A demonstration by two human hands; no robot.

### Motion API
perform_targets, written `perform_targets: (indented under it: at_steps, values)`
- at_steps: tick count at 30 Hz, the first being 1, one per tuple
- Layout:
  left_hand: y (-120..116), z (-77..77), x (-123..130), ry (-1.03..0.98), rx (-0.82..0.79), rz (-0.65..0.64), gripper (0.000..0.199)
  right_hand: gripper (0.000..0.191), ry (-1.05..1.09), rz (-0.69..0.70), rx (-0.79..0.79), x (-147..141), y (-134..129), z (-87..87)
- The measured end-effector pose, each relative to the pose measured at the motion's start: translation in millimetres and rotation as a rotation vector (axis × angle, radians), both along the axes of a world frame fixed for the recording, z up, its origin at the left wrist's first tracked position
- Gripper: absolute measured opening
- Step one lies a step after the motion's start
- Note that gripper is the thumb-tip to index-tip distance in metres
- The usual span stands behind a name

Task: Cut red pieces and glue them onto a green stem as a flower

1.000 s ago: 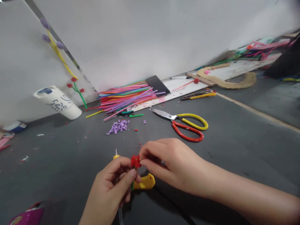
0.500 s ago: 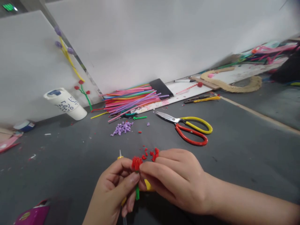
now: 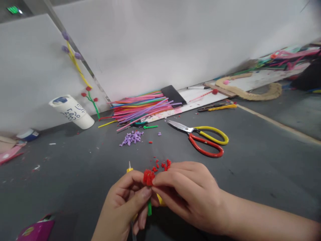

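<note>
1. between the two hands, low in the middle of the view, is a small red flower (image 3: 148, 177) on a green stem (image 3: 149, 208).
2. the flower is bright red and bunched: short, slim pieces packed side by side, with an uneven, fuzzy-looking top.
3. the stem is a vivid plain green; its lower end shows below the fingers, pointing down, and its upper part is hidden.
4. the left hand (image 3: 126, 202) grips the stem, thumb in front just under the flower, index finger at the flower's left side.
5. the right hand (image 3: 192, 194) has its fingertips at the flower's right side; whether they pinch a piece, i cannot tell.
6. just beyond the right hand, loose red bits (image 3: 166, 164) lie on the dark tabletop (image 3: 263, 167).
7. a yellow glue gun (image 3: 160, 200) lies partly hidden behind the hands.
</note>
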State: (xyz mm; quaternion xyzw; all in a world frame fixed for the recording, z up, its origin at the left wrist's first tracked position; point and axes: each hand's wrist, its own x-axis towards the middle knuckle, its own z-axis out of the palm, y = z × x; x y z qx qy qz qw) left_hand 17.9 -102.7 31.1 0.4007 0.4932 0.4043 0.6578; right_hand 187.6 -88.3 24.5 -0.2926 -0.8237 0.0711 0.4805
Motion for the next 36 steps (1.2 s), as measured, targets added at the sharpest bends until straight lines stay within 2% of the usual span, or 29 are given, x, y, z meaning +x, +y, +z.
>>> perform_targets:
  at_steps: [8,14,19,24,27,30,36]
  values:
    - [-1,-1.8,0,-0.050,0.026,-0.019,0.021,0.022,-0.067,0.019,0.059,0,1,1.9]
    - [-2,1.9,4,0.014,0.032,0.051,0.026,0.025,-0.095,0.033,0.079,3,0,0.4]
    - [-3,-3.9,1,0.004,0.074,0.047,0.022,0.027,-0.141,0.032,0.122,3,0,0.6]
    - [-4,-7.7,-3,-0.035,0.298,0.026,0.012,0.017,-0.035,0.086,0.144,5,0,9.1]
    - [-4,-7.0,-6,0.021,0.494,0.045,0.008,0.012,0.043,0.126,0.082,4,-1,10.8]
    - [-2,-7.7,-11,0.094,0.646,-0.021,0.009,0.012,0.048,0.151,0.060,4,-3,8.6]
    - [2,-9.1,-13,0.175,0.699,-0.066,0.011,0.013,0.056,0.148,0.060,2,-5,5.5]
